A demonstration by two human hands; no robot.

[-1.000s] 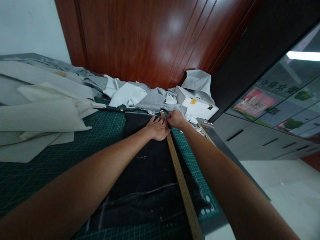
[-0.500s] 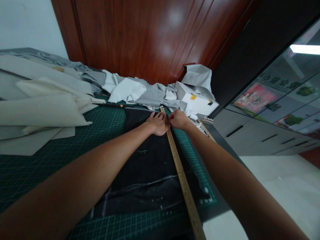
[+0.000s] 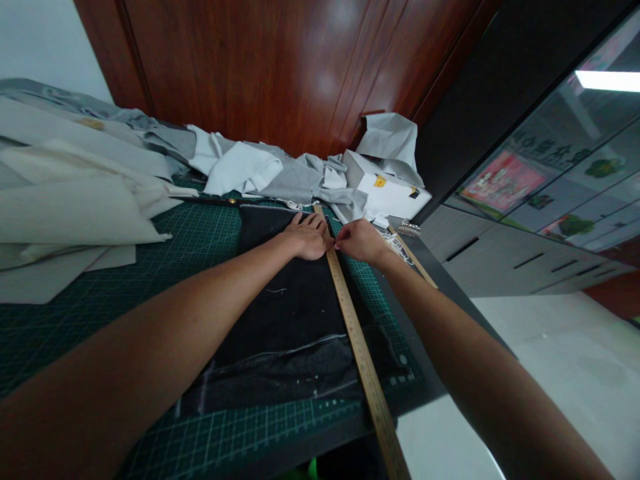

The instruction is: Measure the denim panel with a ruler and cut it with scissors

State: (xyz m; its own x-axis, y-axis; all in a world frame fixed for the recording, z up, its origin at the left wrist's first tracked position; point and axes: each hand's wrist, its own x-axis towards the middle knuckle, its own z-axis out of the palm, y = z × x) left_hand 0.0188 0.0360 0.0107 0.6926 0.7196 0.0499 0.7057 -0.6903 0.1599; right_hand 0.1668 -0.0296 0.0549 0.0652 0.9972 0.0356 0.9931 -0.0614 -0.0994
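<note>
Fabric workroom: cutting mat (image 3: 213, 233), ruler (image 3: 353, 327), piled cloth (image 3: 75, 207)

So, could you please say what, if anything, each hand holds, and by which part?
The left hand presses the wooden ruler near its far end, over black cloth. Whether the right hand, pinched beside it, holds anything cannot be told.

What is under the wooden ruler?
Black cloth shows on both sides of the ruler, with green mat past the cloth's near edge; the strip directly beneath is covered.
</note>
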